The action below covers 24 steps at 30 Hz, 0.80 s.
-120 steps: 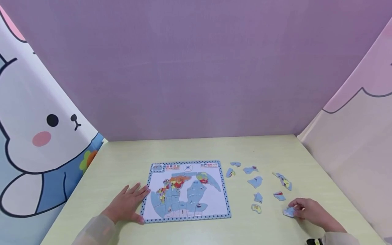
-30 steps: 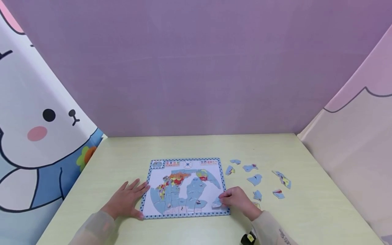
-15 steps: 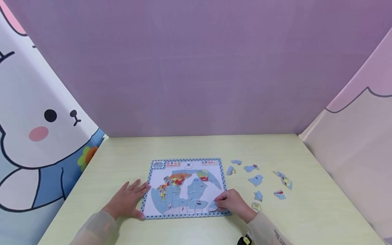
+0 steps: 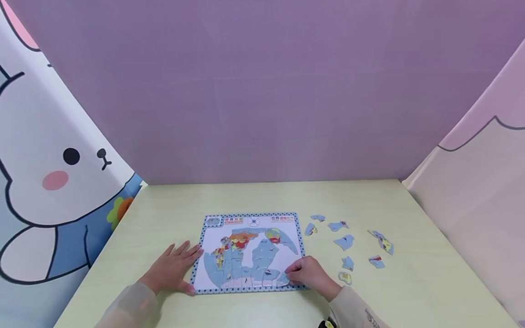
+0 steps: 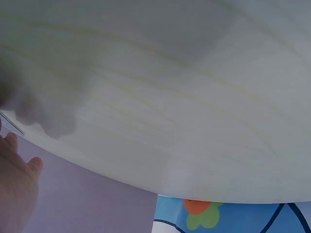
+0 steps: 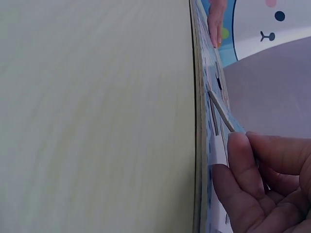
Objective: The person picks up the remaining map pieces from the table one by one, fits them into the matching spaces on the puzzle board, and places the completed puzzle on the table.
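A world-map jigsaw board (image 4: 200, 269) with a dotted blue border lies on the table, partly filled with blue and coloured pieces. My left hand (image 4: 170, 269) rests spread out at the board's left edge, fingertips and thumb touching its border. Over the lower right corner, my right hand (image 4: 310, 274) pinches a blue puzzle piece (image 4: 282, 279) between thumb and fingers. In the right wrist view the puzzle piece (image 6: 222, 110) is tilted, one edge raised off the board. The left wrist view catches only part of the left hand (image 5: 17, 184).
Several loose pieces lie right of the board, among them a blue one (image 4: 344, 242), a long one (image 4: 382, 242) and a yellow-centred one (image 4: 345, 278) close to the right forearm. A purple cloth wall (image 4: 270, 100) stands behind the table (image 4: 426, 282).
The right hand has carried the blue piece from the table's right side to the board's lower right corner, lately shifting slightly left and down. The left hand has stayed at the board's edge.
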Available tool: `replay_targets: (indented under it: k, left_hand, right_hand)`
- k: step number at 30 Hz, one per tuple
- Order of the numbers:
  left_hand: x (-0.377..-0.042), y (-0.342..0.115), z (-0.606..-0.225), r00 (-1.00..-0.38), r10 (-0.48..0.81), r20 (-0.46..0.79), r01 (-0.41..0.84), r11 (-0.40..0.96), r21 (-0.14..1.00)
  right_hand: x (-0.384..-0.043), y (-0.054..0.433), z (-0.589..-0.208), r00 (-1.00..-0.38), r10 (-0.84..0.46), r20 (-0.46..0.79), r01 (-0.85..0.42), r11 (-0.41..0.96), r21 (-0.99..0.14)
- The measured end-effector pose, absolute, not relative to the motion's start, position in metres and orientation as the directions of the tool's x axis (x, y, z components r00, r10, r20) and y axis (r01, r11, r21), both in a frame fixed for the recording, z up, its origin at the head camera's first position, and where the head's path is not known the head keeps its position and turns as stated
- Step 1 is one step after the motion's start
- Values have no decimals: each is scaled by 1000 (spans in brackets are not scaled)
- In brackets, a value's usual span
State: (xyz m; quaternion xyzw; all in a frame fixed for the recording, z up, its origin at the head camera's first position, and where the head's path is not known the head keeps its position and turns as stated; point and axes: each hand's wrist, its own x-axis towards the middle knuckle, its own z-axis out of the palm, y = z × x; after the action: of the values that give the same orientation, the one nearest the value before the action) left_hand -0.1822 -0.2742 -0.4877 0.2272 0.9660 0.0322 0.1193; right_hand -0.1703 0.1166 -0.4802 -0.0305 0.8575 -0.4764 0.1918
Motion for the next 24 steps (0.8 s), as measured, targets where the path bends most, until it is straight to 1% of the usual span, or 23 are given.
replay_targets:
  k: [6,10,17,24]
  left_hand:
    - [-183,-272,-490,-875,426,-230,410,905,117]
    - [-184,-272,-490,-879,417,-232,401,909,114]
    - [-184,-271,-489,-881,410,-238,395,912,108]
    - [-184,-272,-490,-883,407,-236,394,914,100]
  right_hand:
    - [-170,115,-480,-927,-232,-294,124,549,-826]
    - [-173,113,-479,-927,-238,-289,102,582,-807]
    - [-173,113,-478,-930,-294,-220,-37,672,-740]
    - [-170,112,-479,-933,-307,-189,-104,732,-674]
